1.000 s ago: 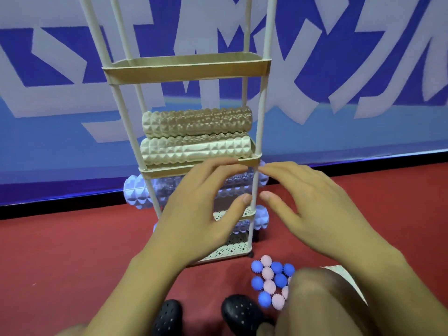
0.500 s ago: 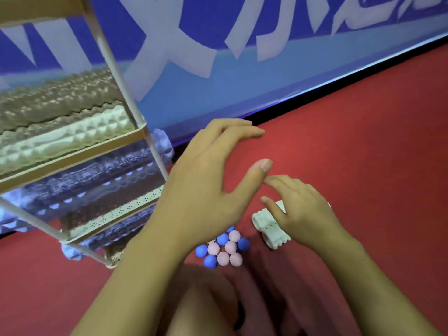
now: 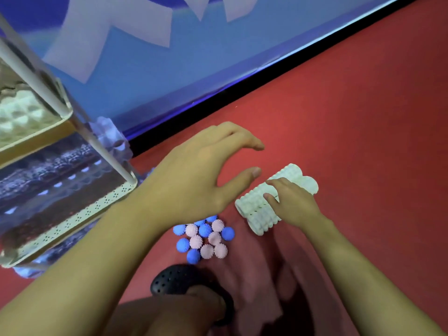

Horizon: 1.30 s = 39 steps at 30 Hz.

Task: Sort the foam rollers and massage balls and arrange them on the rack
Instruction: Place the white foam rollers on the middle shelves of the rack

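The right hand (image 3: 294,206) lies on top of a short white foam roller (image 3: 271,200) on the red floor (image 3: 363,117). Its fingers curl over the bumpy roller and take hold of it. The left hand (image 3: 194,180) floats just above the floor, to the left of the roller, with fingers spread and loose. It holds nothing.

A little pile of spiky massage balls (image 3: 206,237), blue ones and pink ones all mixed up, sits on the floor near the person's black shoe (image 3: 179,280). The balls touch each other. The pile is just beside the roller's near end but I cannot tell if they touch.

The rack (image 3: 72,217) stands at the left. A pale ridged roller (image 3: 17,115) lies on one shelf, and purple rollers (image 3: 106,137) lie on the shelves below. One purple end sticks out past the rack's post.

What could go wrong? The roller is round and only one hand has it, so I think it could roll away or slip when lifted. If it swings low, it could bump the ball pile and send the balls rolling all over the floor. The shelves look nearly full too, so a push there might knock a roller off
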Each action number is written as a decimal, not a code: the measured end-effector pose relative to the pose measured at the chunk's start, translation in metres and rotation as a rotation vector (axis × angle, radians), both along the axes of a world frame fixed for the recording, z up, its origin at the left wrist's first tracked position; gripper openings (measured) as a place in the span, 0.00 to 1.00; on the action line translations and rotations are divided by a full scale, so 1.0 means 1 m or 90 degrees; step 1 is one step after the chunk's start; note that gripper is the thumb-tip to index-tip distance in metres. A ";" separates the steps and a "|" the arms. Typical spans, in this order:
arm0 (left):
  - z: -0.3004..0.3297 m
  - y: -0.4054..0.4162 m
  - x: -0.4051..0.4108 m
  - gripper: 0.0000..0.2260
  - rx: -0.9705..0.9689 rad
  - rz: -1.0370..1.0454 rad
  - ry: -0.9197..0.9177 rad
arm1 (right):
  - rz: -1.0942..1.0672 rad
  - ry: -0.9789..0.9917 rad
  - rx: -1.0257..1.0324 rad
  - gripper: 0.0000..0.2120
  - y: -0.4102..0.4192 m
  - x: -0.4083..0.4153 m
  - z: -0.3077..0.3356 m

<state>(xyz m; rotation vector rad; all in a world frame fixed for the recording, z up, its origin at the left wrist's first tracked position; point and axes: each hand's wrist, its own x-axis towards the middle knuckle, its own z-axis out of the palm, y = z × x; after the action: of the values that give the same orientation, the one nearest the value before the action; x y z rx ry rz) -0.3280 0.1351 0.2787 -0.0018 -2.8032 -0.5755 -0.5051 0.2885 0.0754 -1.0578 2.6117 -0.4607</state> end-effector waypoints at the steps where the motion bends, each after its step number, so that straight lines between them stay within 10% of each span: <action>1: -0.007 -0.003 0.001 0.15 0.008 0.004 0.007 | -0.016 -0.017 0.020 0.22 -0.003 -0.004 -0.013; 10: -0.028 -0.024 -0.008 0.15 0.051 0.021 0.012 | -0.224 -0.199 0.157 0.35 -0.018 0.000 -0.119; 22: -0.037 -0.035 -0.024 0.15 0.091 0.022 -0.015 | -0.699 -0.751 -0.243 0.57 -0.047 0.007 -0.210; 28: -0.037 -0.041 -0.023 0.16 0.092 0.030 -0.021 | -0.709 -0.885 -0.416 0.27 -0.046 0.026 -0.162; 39: -0.023 -0.035 -0.018 0.20 0.100 0.072 -0.020 | -0.546 -1.007 -0.786 0.17 -0.085 0.070 0.012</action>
<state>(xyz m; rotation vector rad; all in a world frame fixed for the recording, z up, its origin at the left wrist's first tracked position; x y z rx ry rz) -0.3465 0.1003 0.2562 0.1979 -2.7576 -0.7718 -0.4352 0.2037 0.0877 0.4475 0.9417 -2.0501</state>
